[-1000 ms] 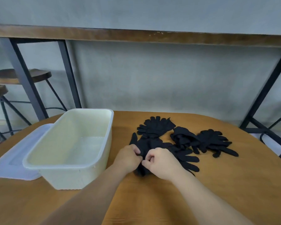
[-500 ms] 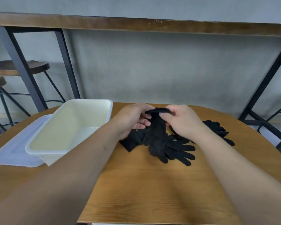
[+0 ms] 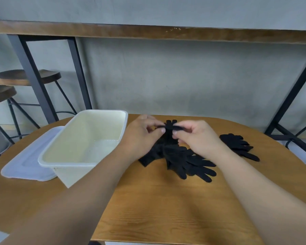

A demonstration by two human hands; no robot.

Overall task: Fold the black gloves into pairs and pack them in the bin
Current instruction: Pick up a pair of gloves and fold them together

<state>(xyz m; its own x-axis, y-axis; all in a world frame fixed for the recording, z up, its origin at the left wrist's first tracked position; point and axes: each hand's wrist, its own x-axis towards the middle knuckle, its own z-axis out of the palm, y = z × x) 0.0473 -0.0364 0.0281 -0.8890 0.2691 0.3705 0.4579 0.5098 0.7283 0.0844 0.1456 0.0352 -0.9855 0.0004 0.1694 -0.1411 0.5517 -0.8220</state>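
Barely begun: left hand and right hand both pinching one black glove above the table's far edge, loose gloves beneath, bin holding none.

Single head-worn wide-angle view, facing forward and down across the round wooden table toward the grey wall; both forearms enter from the near edge.
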